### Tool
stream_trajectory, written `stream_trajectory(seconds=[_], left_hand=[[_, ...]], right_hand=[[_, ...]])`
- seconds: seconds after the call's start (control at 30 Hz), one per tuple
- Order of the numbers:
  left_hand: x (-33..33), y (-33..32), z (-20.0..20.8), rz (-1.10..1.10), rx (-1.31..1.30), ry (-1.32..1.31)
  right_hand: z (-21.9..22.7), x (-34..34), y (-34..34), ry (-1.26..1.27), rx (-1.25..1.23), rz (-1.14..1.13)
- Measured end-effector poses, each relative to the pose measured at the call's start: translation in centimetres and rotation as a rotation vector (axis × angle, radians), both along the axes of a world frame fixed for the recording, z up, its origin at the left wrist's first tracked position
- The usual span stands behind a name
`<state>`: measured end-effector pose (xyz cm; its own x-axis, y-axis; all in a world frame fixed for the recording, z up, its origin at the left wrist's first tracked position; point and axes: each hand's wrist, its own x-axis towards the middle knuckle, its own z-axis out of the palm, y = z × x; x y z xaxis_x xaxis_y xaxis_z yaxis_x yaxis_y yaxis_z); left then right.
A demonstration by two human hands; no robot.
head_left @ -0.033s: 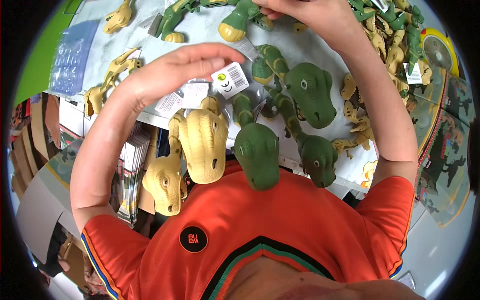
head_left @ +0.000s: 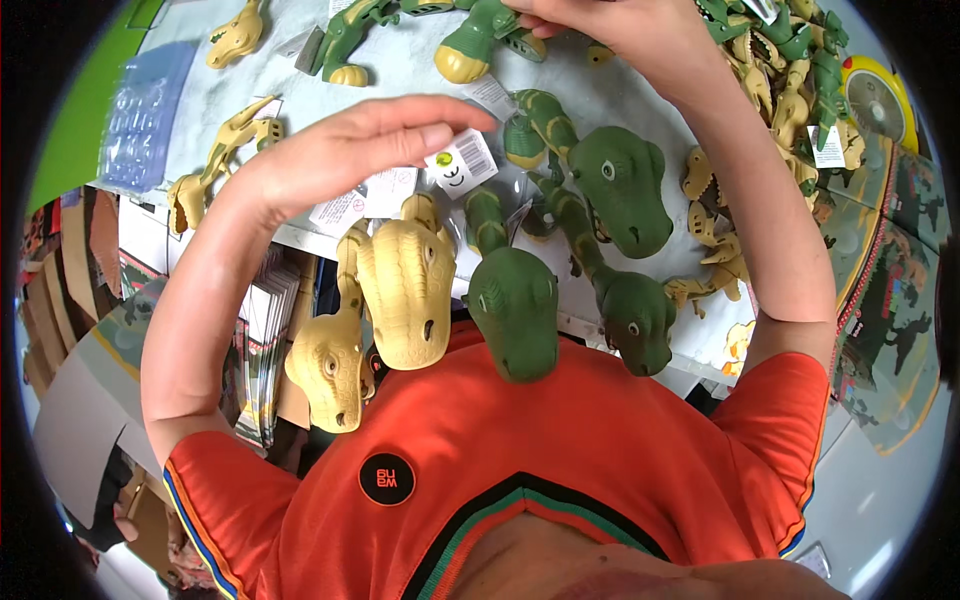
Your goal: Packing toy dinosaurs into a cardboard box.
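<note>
My left hand [head_left: 365, 150] is stretched out palm down, its thumb and fingertips at the top edge of a white barcode tag [head_left: 462, 168]. Below it, two yellow dinosaur heads [head_left: 408, 295] on long necks hang over the table edge towards me. Beside them droop two green dinosaur heads [head_left: 515, 315], and a third green head [head_left: 622, 190] lies on the table. At the top edge my right hand [head_left: 590, 20] is partly cut off. Its visible fingers curl beside a green dinosaur toy with a yellow foot [head_left: 463, 58]; what they hold is hidden.
A heap of green and yellow dinosaur toys [head_left: 790, 90] fills the far right, beside a round yellow-rimmed dial [head_left: 875, 105]. Clear plastic trays [head_left: 150, 115] stand far left. A yellow dinosaur figure [head_left: 225, 155] lies left of my left hand. Printed card stacks [head_left: 262, 340] sit below the table edge.
My left hand has shifted slightly down and to the right, and the barcode tag has moved a little with it. My right hand has barely moved.
</note>
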<state>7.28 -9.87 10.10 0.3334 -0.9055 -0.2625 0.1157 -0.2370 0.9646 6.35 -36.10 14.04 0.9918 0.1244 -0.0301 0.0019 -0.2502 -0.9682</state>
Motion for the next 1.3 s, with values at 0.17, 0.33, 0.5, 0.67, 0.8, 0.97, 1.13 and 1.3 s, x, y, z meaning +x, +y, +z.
stream_trajectory(seconds=[0.17, 0.33, 0.5, 0.67, 0.8, 0.97, 1.13, 1.3], left_hand=[[-0.5, 0.2, 3.4, -0.222, -0.041, -0.124], [-0.2, 0.5, 5.8, -0.374, -0.073, -0.293], [-0.7, -0.3, 6.1, -0.507, -0.099, -0.372], [-1.2, -0.8, 7.2, -0.524, -0.059, -0.358], [-0.5, -0.9, 7.9, -0.563, 0.042, -0.352], [-0.8, -0.7, 7.9, -0.526, -0.017, -0.454], [-1.4, 0.0, 6.9, -0.453, -0.033, -0.317], [0.6, 2.7, 4.6, -0.284, -0.203, -0.232]], right_hand=[[-2.2, 0.5, 0.4, -0.339, 0.025, 0.198], [0.1, 0.6, 1.7, -0.123, -0.085, 0.461], [-0.5, 1.3, 1.5, 0.095, -0.153, 0.589], [-3.0, 2.1, 2.2, 1.023, 0.682, 0.373], [-2.8, 1.1, 1.5, -0.372, -0.092, 0.71], [-2.8, 1.7, 2.3, -0.313, -0.157, 0.859], [-1.2, 0.1, 3.3, 0.281, -0.218, 0.608], [-2.4, 0.5, 2.2, -0.205, -0.293, 0.837]])
